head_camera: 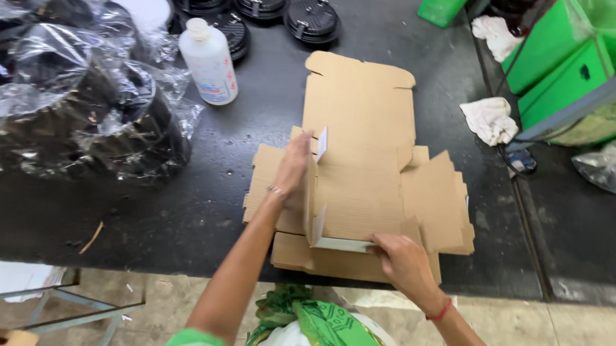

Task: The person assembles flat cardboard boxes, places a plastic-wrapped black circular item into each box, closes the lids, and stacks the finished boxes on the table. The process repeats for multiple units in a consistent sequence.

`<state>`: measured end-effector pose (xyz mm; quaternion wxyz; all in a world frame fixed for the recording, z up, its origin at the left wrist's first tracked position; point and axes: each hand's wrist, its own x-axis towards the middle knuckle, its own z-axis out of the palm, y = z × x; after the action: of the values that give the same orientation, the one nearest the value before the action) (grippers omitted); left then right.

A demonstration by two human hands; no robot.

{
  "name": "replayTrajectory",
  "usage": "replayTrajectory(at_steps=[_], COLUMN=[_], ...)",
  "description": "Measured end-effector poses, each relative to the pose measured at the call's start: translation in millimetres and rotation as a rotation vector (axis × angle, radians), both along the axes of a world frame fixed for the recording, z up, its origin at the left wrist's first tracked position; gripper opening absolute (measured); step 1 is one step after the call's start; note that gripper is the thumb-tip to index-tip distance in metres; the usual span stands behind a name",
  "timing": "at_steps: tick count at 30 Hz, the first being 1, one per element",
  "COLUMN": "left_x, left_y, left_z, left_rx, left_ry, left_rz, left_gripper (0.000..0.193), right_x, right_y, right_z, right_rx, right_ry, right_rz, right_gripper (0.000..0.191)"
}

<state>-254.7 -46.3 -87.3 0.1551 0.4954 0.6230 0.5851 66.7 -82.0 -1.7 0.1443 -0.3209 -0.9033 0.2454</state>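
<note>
Cardboard box blank [362,195] lies flat on the dark table [184,209], on a small stack of blanks, middle near edge. I judge the step as folding up side walls. Right hand [404,261], nearest, pinches the near flap's edge, fingers closed on it. Left hand [293,167], arm stretched forward, palm flat and fingers together, presses the left wall upright. Next move likely needs both walls held while tucking. Farther left: white bottle [209,64], bagged black parts [85,110].

My dark tabletop [367,32] carries flat cardboard box blanks [363,168], a white bottle [209,62], black lids [312,19], plastic-wrapped stacks [78,110] and crumpled white rags [489,119].
</note>
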Motion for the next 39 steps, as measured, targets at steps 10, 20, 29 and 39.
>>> replayTrajectory(at_steps=[10, 20, 29, 39], left_x=[15, 22, 12, 51], left_y=[6, -23, -45, -34], left_z=[3, -15, 8, 26], left_rx=[-0.04, 0.111, -0.199, -0.275], left_ry=[-0.642, -0.708, -0.371, -0.258], left_rz=[0.063, -0.107, -0.353, -0.046], left_gripper=[0.039, 0.044, 0.074, 0.071], right_x=[1, -25, -44, -13], right_y=[-9, -6, 18, -9], right_z=[-14, 24, -9, -14], right_rx=[0.083, 0.016, 0.078, 0.191], right_ry=[0.071, -0.282, -0.197, -0.114], right_rz=[-0.057, 0.211, 0.5, 0.03], right_gripper=[0.029, 0.071, 0.057, 0.025])
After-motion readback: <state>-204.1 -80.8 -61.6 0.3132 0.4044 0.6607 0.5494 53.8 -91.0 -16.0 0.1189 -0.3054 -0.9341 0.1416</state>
